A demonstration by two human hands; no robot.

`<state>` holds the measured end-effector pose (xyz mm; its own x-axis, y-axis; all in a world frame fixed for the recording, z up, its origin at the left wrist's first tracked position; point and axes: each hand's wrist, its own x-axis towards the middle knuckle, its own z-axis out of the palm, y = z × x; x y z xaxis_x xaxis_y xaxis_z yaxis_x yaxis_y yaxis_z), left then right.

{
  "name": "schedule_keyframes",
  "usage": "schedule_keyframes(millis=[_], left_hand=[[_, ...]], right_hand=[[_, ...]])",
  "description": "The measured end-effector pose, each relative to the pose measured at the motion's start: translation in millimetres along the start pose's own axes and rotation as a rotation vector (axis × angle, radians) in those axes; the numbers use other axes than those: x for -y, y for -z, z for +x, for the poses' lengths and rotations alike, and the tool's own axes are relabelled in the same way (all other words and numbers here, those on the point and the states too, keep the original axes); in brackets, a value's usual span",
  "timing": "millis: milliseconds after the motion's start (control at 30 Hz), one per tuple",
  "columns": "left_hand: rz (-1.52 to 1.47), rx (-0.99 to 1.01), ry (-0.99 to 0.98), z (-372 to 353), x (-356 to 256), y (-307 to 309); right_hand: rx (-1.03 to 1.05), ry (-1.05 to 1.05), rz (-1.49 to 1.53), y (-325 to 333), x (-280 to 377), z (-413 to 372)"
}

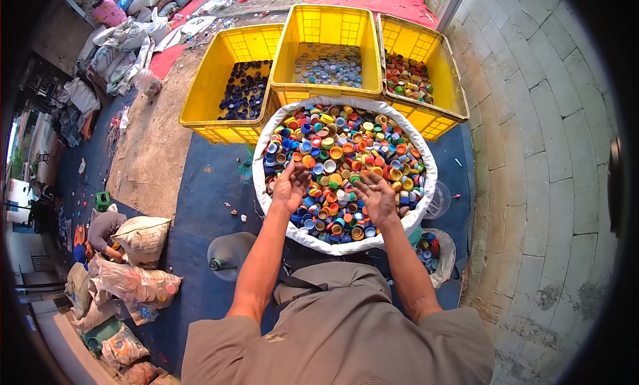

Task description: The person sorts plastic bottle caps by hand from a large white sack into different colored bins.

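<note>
A wide sack with a rolled white rim is full of mixed plastic bottle caps in red, orange, yellow, blue, green and white. My left hand is over the left side of the heap, fingers apart and curved toward the middle, close to some orange caps. On the right, my right hand hovers low over the caps with its fingers spread and slightly smeared by motion. Neither hand shows a cap gripped in it.
Behind the sack stand a yellow crate with dark blue caps, a middle crate with pale caps and a right crate with red and green ones. A clear jug is at left; a wall borders the right. Another person bends among sacks.
</note>
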<state>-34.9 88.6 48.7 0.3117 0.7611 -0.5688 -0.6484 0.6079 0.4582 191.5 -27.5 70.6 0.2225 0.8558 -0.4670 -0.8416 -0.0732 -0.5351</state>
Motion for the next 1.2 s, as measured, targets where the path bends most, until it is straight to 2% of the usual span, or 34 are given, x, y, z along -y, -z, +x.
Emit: schedule_keyframes(millis=[267,367,400,500,633,667,767,867,933,1067,1200], left_hand=[[0.095,-0.267,0.038,-53,37,54],[0.073,-0.234,0.030,-61,45,73],[0.103,-0.249,0.010,-62,47,77],[0.173,-0.283,-0.021,-67,48,86],[0.383,-0.239,-0.102,-71,46,85],[0.442,-0.255,-0.098,-71,44,86],[0.889,-0.263,-0.392,-58,49,102],[1.218,-0.326,-0.565,-53,41,95],[1.498,-0.403,-0.635,-51,35,86],[1.842,-0.493,-0.795,-37,30,77],[1.986,-0.393,-0.903,-25,25,74]], right_hand=[[-0.162,-0.028,-0.218,39,-45,-34],[-0.180,-0.050,-0.291,53,-57,-35],[-0.228,-0.029,-0.335,40,-56,-42],[-0.198,-0.048,-0.409,44,-65,-43],[-0.215,-0.078,-0.415,41,-71,-50],[-0.220,-0.083,-0.428,43,-75,-50],[-0.258,-0.054,-0.425,51,-86,-50],[-0.199,0.025,-0.414,30,-82,-68],[-0.197,-0.019,-0.423,33,-86,-70],[-0.220,-0.029,-0.426,27,-91,-77],[-0.224,0.003,-0.430,31,-98,-83]])
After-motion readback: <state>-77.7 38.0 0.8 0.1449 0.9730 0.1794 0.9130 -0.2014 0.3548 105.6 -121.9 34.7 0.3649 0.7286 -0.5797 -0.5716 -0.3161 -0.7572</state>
